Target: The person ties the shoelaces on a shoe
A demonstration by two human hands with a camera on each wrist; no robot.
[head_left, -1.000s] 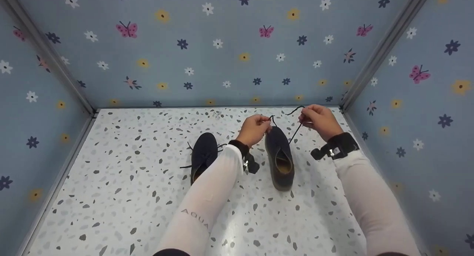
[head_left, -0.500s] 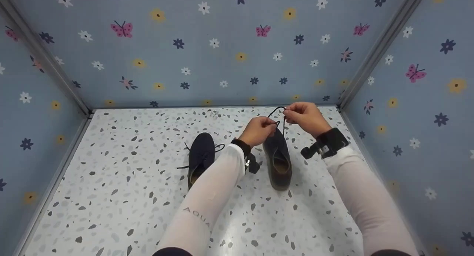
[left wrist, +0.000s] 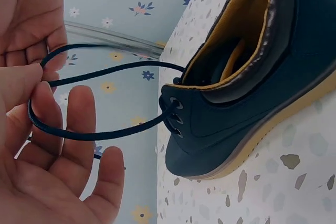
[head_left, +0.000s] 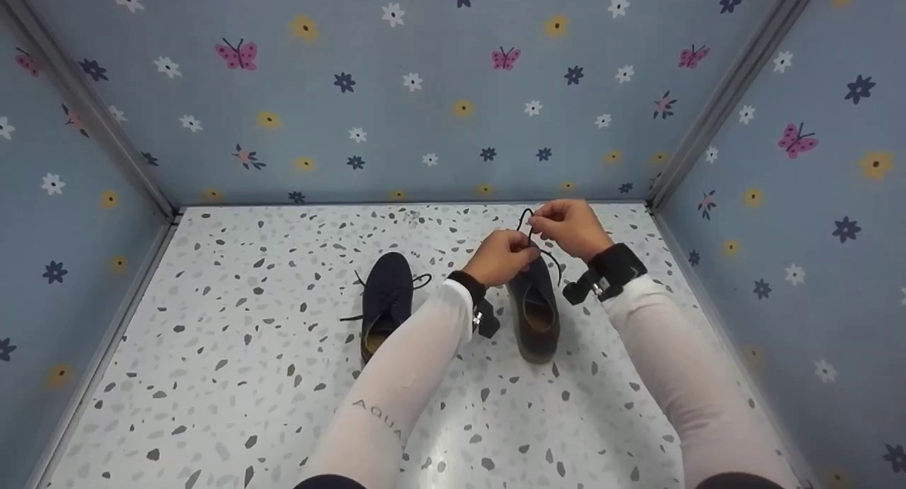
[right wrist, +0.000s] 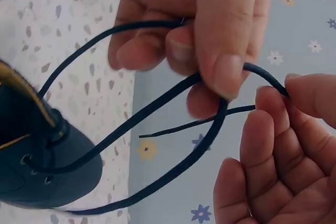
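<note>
A dark navy lace-up shoe (head_left: 540, 349) stands on the floor, its toe pointing away from me and partly hidden by my left hand. Above that toe, my left hand (head_left: 500, 257) pinches the shoelace (left wrist: 100, 135) between thumb and index finger. Close on its right, my right hand (head_left: 572, 228) pinches the lace too, thumb against fingers. In the left wrist view, dark cord runs from the shoe's eyelets (left wrist: 177, 103) to the fingers and bends in a loop. A loose lace tip (right wrist: 149, 136) hangs below the fingers in the right wrist view.
The matching shoe (head_left: 386, 284) stands to the left, its laces spread and its heel end behind my left sleeve (head_left: 396, 383). Blue flowered panels (head_left: 425, 93) enclose the speckled floor (head_left: 233, 319) at the back and on both sides.
My right hand has moved left with the lace, close to my left hand. My left hand has shifted slightly right and nearer to me. A lace end now hangs to the right of the shoe.
</note>
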